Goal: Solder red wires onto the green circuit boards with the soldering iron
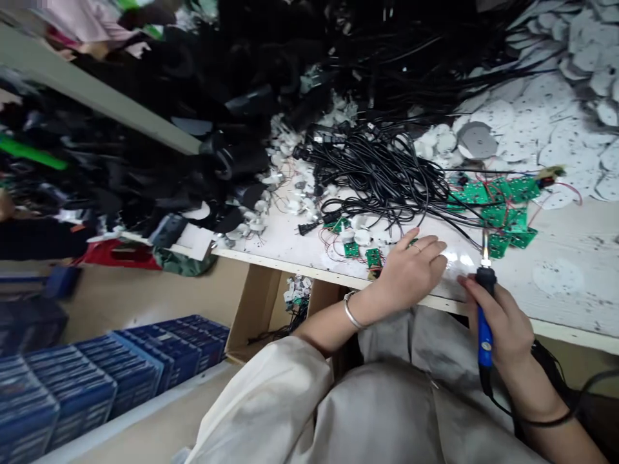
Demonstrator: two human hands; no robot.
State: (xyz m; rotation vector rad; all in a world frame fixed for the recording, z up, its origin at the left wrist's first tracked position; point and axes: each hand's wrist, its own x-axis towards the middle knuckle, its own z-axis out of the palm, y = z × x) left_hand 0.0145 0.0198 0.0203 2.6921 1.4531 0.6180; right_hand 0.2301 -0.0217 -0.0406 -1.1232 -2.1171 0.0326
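Observation:
My right hand point(507, 328) grips a soldering iron point(485, 335) with a blue and black handle, its metal tip pointing away from me, close to a cluster of green circuit boards point(507, 216) with thin red wires. Over the front of the bench, my left hand point(411, 270) has its fingers bent and close together. A sliver of green shows by its fingertips, but what lies beneath them is hidden. Just left of that hand are small green boards point(351, 249) and white plastic parts point(362, 236). A tangle of black power cords point(382, 167) lies beyond both hands.
White discs point(570, 103) are heaped at the back right. Dark parts point(232, 154) pile up at the left. Below the white bench point(556, 309) stands an open cardboard box point(256, 309) with parts inside. Blue crates point(140, 367) line the lower left. The iron's cable point(546, 422) crosses my right wrist.

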